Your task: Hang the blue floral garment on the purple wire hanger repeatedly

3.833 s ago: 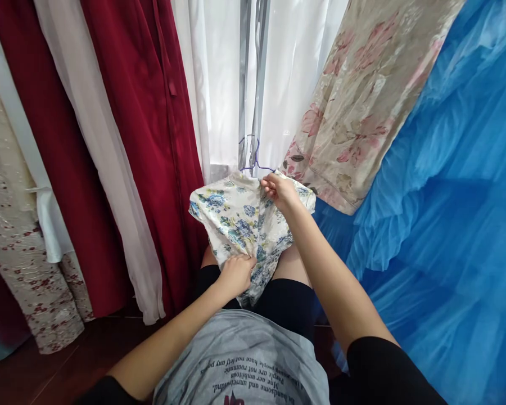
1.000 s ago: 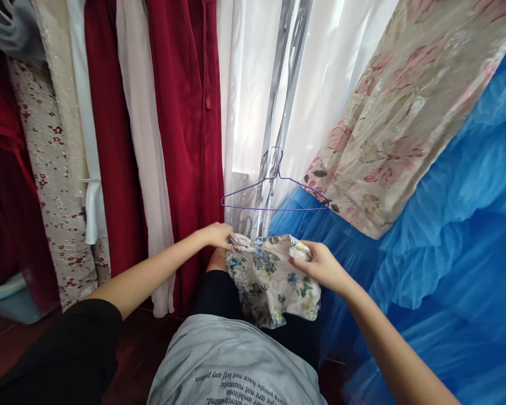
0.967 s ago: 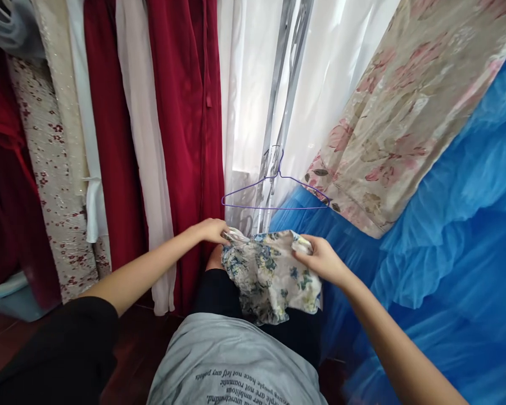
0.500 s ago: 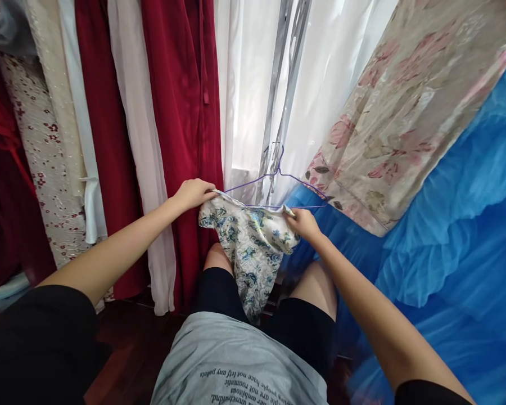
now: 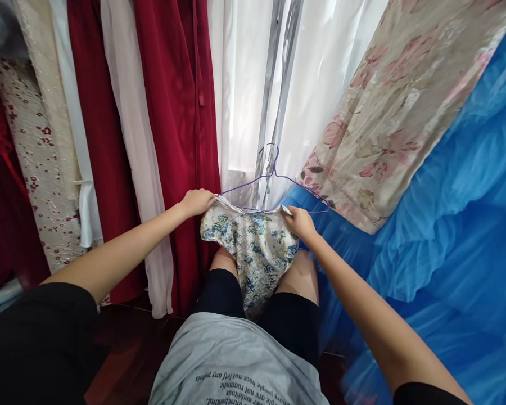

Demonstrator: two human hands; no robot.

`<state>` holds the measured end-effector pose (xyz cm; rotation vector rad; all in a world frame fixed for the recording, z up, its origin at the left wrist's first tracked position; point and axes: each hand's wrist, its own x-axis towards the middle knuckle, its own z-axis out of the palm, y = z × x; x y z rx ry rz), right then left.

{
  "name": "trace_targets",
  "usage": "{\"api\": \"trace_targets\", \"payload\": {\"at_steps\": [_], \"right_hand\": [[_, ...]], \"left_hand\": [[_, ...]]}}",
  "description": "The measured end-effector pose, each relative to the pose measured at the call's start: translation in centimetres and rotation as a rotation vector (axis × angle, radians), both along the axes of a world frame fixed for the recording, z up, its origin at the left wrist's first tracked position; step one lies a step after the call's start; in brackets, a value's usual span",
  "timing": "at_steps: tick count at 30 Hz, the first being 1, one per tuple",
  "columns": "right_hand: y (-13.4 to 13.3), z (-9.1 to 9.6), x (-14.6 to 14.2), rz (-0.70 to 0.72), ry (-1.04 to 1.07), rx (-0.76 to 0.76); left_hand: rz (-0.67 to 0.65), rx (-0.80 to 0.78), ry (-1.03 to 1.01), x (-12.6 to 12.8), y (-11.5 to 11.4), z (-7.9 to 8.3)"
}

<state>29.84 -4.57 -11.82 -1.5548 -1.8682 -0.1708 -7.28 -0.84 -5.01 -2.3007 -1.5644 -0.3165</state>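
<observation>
A white garment with a blue and yellow floral print (image 5: pixel 261 247) hangs down in front of my thighs. My left hand (image 5: pixel 198 202) is closed on its upper left corner, at the end of the hanger. With thumb and fingers, my right hand (image 5: pixel 300 223) pinches the upper right edge. Along the garment's top edge runs the bottom bar of a thin purple hanger (image 5: pixel 294 180). The hanger's right end sticks out past my right hand, outside the cloth. Its left end is hidden at my left hand.
Dark red dresses (image 5: pixel 177 124) and a pale pink garment (image 5: pixel 130 112) hang on the left. White curtains (image 5: pixel 320 67) with grey straps (image 5: pixel 284 73) are ahead. On the right are a beige floral garment (image 5: pixel 388 124) and blue tulle (image 5: pixel 459 270). The floor (image 5: pixel 122 354) is dark reddish.
The garment has spread a little wider and turned flatter toward me, and my left hand has dropped slightly. My knees have come closer together. Both hands keep their hold.
</observation>
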Motion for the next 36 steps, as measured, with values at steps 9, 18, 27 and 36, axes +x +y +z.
{"api": "trace_targets", "payload": {"at_steps": [9, 18, 27, 36], "right_hand": [[-3.3, 0.2, -2.8, 0.137, -0.013, -0.013], [-5.6, 2.7, 4.5, -0.187, 0.145, 0.268], [-5.3, 7.8, 7.2, 0.308, 0.555, -0.282], [-4.4, 1.8, 4.6, 0.438, 1.102, -0.55]], "left_hand": [[-0.566, 0.192, -0.453, 6.6, 0.1, 2.2], [-0.369, 0.217, -0.518, 7.6, -1.3, 0.6], [-0.546, 0.194, -0.78, 7.3, -0.4, 3.9], [-0.344, -0.121, -0.462, 7.5, 1.9, 6.0]]}}
